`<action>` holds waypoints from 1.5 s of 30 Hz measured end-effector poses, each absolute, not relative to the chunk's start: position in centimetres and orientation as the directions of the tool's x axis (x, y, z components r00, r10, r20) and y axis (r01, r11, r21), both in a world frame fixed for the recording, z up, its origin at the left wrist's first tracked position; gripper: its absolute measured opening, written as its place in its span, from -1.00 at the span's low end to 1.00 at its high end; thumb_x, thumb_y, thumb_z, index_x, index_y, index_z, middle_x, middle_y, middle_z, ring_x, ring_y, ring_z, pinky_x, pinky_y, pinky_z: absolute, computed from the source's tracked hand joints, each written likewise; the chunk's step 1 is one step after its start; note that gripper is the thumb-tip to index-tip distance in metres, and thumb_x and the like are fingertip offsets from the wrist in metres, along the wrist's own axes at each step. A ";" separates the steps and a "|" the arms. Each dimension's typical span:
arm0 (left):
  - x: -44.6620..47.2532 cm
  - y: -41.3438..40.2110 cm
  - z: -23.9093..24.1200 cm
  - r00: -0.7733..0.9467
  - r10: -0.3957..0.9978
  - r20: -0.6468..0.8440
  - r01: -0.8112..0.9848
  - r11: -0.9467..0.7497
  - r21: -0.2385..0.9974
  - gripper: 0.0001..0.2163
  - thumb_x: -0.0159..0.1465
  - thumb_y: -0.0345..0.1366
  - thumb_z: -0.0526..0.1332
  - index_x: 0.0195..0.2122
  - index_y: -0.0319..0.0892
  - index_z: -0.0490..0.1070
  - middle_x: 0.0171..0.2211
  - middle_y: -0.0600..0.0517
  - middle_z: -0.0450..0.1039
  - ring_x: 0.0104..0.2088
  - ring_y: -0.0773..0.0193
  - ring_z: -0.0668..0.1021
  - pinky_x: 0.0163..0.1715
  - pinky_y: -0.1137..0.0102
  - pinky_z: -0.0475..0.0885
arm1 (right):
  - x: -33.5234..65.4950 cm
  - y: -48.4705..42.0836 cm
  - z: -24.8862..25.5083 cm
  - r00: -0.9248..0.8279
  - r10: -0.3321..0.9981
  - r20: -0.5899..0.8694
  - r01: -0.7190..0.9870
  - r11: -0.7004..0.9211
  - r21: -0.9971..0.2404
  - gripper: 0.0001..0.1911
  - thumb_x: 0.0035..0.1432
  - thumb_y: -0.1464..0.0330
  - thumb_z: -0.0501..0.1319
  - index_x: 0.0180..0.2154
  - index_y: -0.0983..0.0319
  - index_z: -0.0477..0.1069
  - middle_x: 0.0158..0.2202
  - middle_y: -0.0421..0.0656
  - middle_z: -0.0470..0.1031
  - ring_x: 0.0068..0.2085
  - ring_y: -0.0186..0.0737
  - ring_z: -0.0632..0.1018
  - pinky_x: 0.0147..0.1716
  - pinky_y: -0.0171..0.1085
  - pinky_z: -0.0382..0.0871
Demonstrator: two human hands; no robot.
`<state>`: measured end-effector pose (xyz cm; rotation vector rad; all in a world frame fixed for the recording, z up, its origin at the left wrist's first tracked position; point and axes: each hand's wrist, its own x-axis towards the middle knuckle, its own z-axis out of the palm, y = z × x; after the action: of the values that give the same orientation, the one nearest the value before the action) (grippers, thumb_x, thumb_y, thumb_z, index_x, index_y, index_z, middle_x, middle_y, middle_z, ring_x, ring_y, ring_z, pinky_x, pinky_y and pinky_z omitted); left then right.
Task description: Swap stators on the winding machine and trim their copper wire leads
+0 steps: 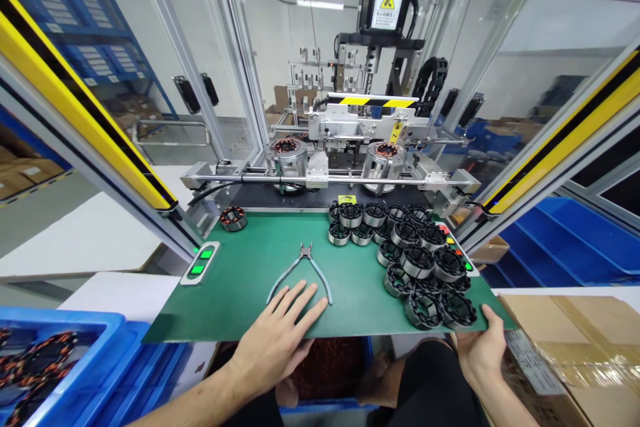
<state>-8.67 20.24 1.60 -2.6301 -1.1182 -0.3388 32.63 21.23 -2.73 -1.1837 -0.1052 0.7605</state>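
My left hand (280,333) lies flat and open on the front edge of the green mat (240,280), fingers spread, just below the handles of a pair of grey-handled cutters (303,267). My right hand (480,347) grips the mat's front right corner, thumb on top, fingers curled under the edge. Beside that hand lie several black ring-shaped stator cores (415,253), crowded on the right side of the mat. A single copper-wound stator (233,218) sits at the mat's far left.
A winding machine (345,147) with two wound stators on fixtures stands behind the mat. Green buttons (201,261) sit at the left edge. Blue bins (55,367) with wound stators are at lower left, a cardboard box (575,360) at lower right, yellow light-curtain posts (75,93) at both sides.
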 end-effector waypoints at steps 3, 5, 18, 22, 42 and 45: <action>-8.7 20.2 1.7 0.676 0.669 0.308 0.729 -0.668 -0.150 -0.33 0.39 -0.28 0.29 0.53 -0.02 0.22 0.47 -0.08 0.35 0.43 -0.09 0.39 0.40 0.06 0.27 | 32.5 21.2 -2.5 0.756 0.571 -0.320 -0.490 0.170 -0.855 -0.51 0.02 0.15 0.34 0.01 0.14 0.59 0.02 -0.23 0.67 0.07 -0.11 0.62 -0.01 -0.18 0.59; -8.7 20.2 1.8 0.675 0.671 0.307 0.730 -0.665 -0.154 -0.34 0.39 -0.28 0.29 0.52 -0.02 0.23 0.46 -0.08 0.35 0.43 -0.08 0.40 0.40 0.06 0.27 | 32.4 21.3 -2.3 0.753 0.572 -0.325 -0.491 0.159 -0.856 -0.51 0.03 0.15 0.33 0.01 0.14 0.59 0.03 -0.23 0.67 0.09 -0.07 0.62 0.02 -0.12 0.61; -8.7 20.2 1.6 0.672 0.681 0.292 0.733 -0.667 -0.131 -0.31 0.38 -0.30 0.31 0.53 -0.01 0.21 0.49 -0.09 0.31 0.44 -0.11 0.37 0.41 0.02 0.26 | 32.9 21.4 -3.0 0.748 0.573 -0.336 -0.510 0.171 -0.843 -0.51 0.04 0.17 0.34 0.04 0.12 0.59 0.05 -0.24 0.67 0.12 -0.07 0.61 0.11 -0.08 0.59; -8.6 20.2 1.8 0.675 0.676 0.296 0.732 -0.665 -0.150 -0.31 0.37 -0.31 0.32 0.52 -0.02 0.24 0.47 -0.09 0.33 0.44 -0.10 0.38 0.39 0.02 0.27 | 32.9 21.4 -3.0 0.754 0.560 -0.342 -0.506 0.164 -0.847 -0.50 0.04 0.18 0.33 0.04 0.14 0.59 0.06 -0.22 0.66 0.12 -0.06 0.61 0.12 -0.07 0.58; -8.5 20.2 2.1 0.684 0.663 0.304 0.723 -0.672 -0.162 -0.31 0.33 -0.33 0.33 0.50 -0.05 0.26 0.46 -0.11 0.35 0.41 -0.12 0.40 0.37 0.01 0.27 | 33.0 21.3 -3.2 0.748 0.577 -0.327 -0.500 0.166 -0.850 -0.53 0.05 0.16 0.34 0.02 0.13 0.58 0.04 -0.23 0.67 0.10 -0.06 0.62 0.10 -0.06 0.59; -8.6 20.1 2.1 0.681 0.665 0.305 0.725 -0.670 -0.158 -0.31 0.33 -0.34 0.33 0.50 -0.05 0.26 0.46 -0.11 0.36 0.42 -0.12 0.40 0.37 0.01 0.27 | 32.8 21.3 -2.9 0.744 0.578 -0.336 -0.507 0.162 -0.846 -0.52 0.03 0.16 0.34 0.02 0.12 0.59 0.05 -0.23 0.66 0.12 -0.02 0.61 0.10 -0.02 0.60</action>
<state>-8.57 20.12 2.13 -2.6286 -1.1109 -0.3234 32.77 21.28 -2.86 -1.1762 -0.0710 0.7756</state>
